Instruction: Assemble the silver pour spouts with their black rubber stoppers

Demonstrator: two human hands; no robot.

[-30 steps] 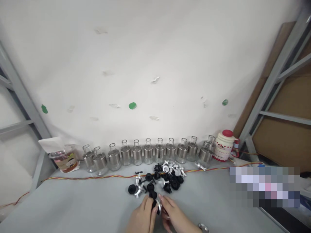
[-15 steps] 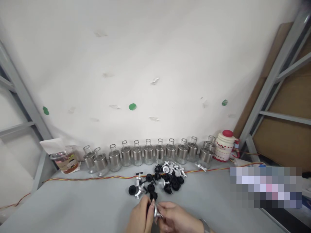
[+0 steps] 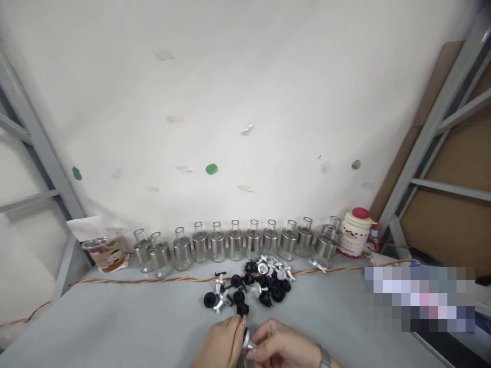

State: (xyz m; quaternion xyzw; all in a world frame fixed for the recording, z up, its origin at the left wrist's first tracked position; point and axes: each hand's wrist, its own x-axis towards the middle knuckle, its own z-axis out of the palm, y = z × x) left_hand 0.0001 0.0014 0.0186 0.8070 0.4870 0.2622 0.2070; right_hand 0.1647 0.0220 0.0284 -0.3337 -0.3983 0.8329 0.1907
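Grey table [image 3: 126, 319], bottles [image 3: 235, 238] lined behind | silver piece [image 3: 247, 341] between both hands, nearer than the loose parts [image 3: 276, 293] | left hand [image 3: 221, 339]: fingers clamped round its wide end; right hand [image 3: 282, 344]: fingers pinching its stem | step: seemingly hand-fitting | next: probably wants steady, aligned pressure

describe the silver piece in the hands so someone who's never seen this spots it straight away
Find the row of bottles along the wall, then the heap of black and silver pieces on the grey table. Nearer the viewer, the silver piece sits between the left hand and right hand. Unlike the other silver ones in view, it is held, not lying loose.
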